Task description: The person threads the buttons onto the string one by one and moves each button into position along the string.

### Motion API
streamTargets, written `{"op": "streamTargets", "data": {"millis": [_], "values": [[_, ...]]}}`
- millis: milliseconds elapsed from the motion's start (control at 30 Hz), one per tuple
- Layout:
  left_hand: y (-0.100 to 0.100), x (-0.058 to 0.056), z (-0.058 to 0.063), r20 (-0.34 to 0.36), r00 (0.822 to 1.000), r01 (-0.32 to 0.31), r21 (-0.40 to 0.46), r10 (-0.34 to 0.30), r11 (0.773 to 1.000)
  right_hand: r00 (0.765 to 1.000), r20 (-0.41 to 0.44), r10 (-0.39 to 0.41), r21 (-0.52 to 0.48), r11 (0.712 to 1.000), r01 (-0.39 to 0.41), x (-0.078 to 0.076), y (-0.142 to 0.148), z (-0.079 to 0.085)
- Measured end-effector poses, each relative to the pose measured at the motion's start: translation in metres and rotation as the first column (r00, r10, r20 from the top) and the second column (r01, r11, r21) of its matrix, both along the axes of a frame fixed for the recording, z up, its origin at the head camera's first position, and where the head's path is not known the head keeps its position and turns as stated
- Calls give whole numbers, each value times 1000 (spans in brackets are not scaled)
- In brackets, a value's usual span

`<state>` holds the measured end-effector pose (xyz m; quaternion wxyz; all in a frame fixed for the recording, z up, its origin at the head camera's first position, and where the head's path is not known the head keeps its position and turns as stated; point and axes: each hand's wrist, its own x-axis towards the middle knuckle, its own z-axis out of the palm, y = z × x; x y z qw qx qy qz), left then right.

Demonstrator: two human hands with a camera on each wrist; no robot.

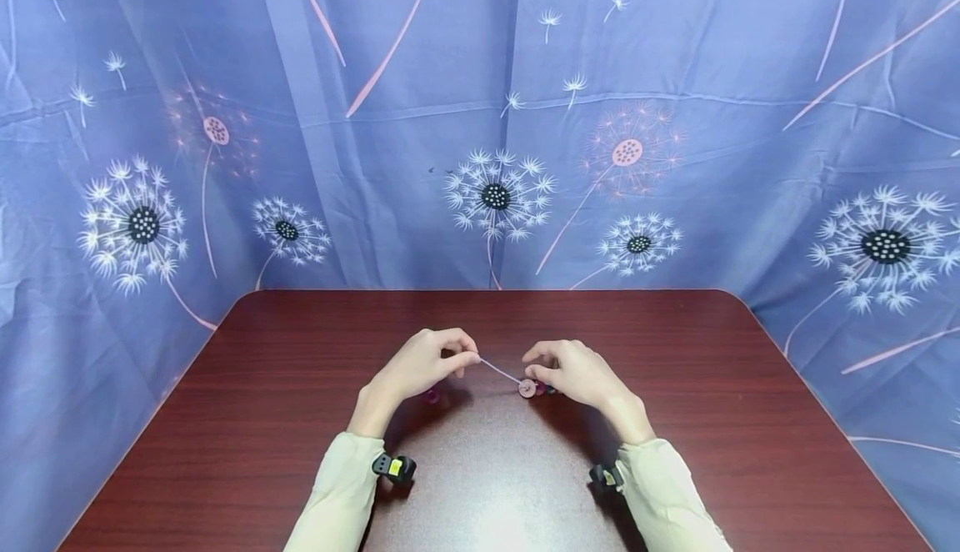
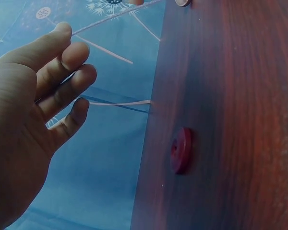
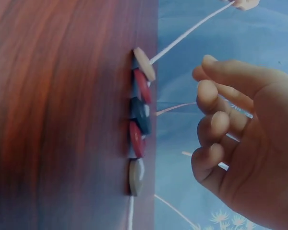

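My left hand (image 1: 429,365) pinches a pale string (image 1: 498,369) between thumb and forefinger and holds it taut, slanting down to the table. Several round buttons are threaded along that string in the right wrist view: a beige button (image 3: 144,64) at the near end, a red button (image 3: 141,86), a dark green button (image 3: 140,115), another red button (image 3: 137,139) and a tan button (image 3: 136,177). My right hand (image 1: 576,373) hovers right beside them, fingers loosely bent, with nothing in its grasp. Below my left hand a loose dark red button (image 2: 182,151) stands apart from the string.
Everything lies on a reddish-brown wooden table (image 1: 300,469). A blue curtain (image 1: 390,168) with dandelion prints hangs behind and along both sides. Black wrist cameras (image 1: 395,468) are strapped at both pale sleeves (image 1: 337,485).
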<state>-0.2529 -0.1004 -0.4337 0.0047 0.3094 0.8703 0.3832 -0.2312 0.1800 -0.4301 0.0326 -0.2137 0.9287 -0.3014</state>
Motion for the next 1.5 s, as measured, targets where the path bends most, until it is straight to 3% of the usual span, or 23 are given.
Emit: {"op": "streamTargets", "data": {"millis": [167,800,1033,1267,1500], "values": [[0,-1,-1,1,1000,2,1,-2,1000,999,-28,21,-58,998,-22,2,-4,5],[7,3,1,-26,999,23,-3,-24,1000,981,-192,35,-108,993,-57,10,-18,13],[6,4,2,-46,999,27,-3,-27,1000,994,-29,109,-268,957,-113,13,-29,12],[6,4,2,-49,998,31,11,-30,999,990,-80,118,-208,969,-132,15,-37,10],[7,5,5,-39,998,56,8,-56,998,990,-121,74,-203,974,-97,15,-42,5]]}}
